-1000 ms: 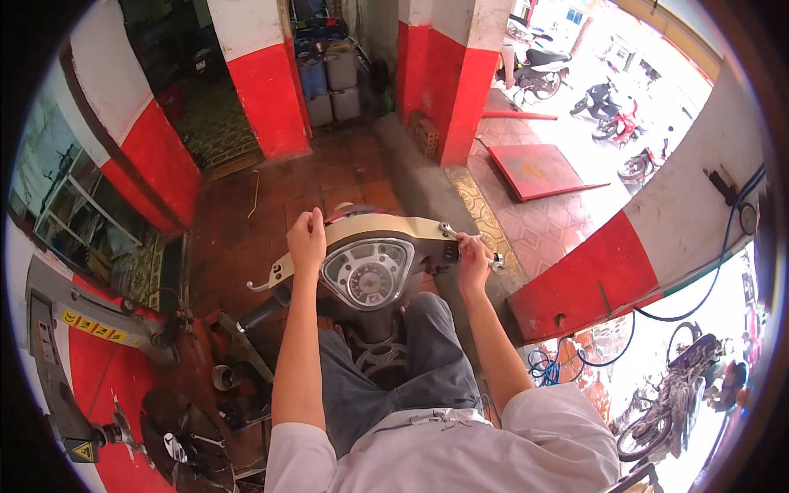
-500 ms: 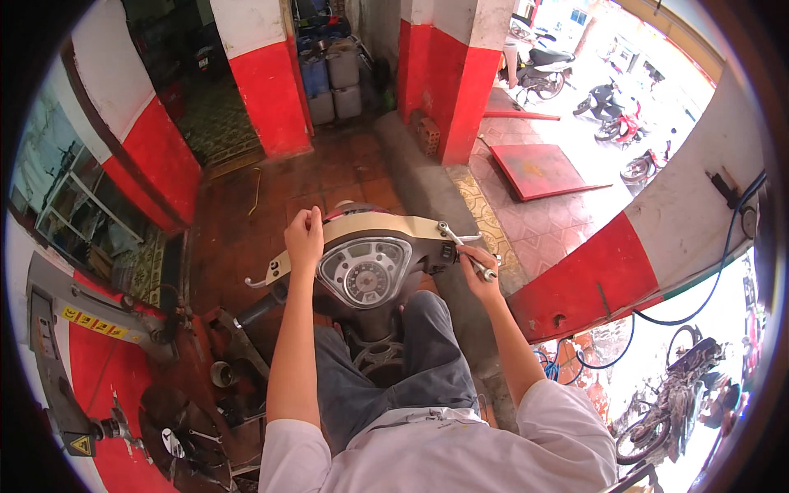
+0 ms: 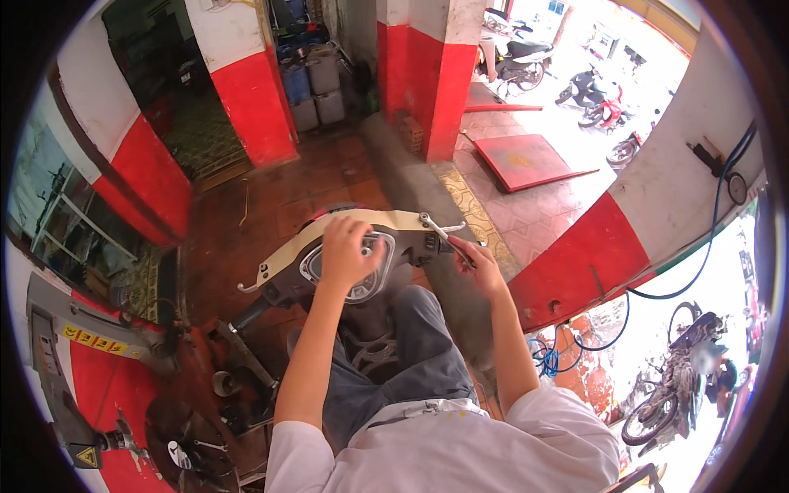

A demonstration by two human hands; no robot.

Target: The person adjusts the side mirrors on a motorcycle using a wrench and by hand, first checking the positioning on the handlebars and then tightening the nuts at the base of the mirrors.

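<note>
In front of me is a scooter's handlebar with a cream cover (image 3: 294, 246) and a round-dial instrument panel (image 3: 362, 289). My left hand (image 3: 348, 253) hovers over the panel, fingers apart and holding nothing, and hides much of the dial. My right hand (image 3: 481, 264) is closed round a silver wrench (image 3: 445, 237). The wrench's far end lies at the pivot of the right brake lever (image 3: 452, 228); whether it grips a bolt there I cannot tell. At the left end of the bar are the black grip (image 3: 256, 314) and a left lever (image 3: 246, 287).
A red ramp plate (image 3: 526, 162) lies beyond on the right, with parked motorbikes outside. A tyre machine (image 3: 103, 329) stands at the left, tools on its round table. A blue air hose (image 3: 699, 283) hangs along the right wall. Plastic jugs (image 3: 330, 108) stand at the back.
My left hand has moved right and nearer, from the cream cover to above the instrument panel, its fingers spreading. My right hand still holds the wrench, now swung slightly. The whole view has shifted.
</note>
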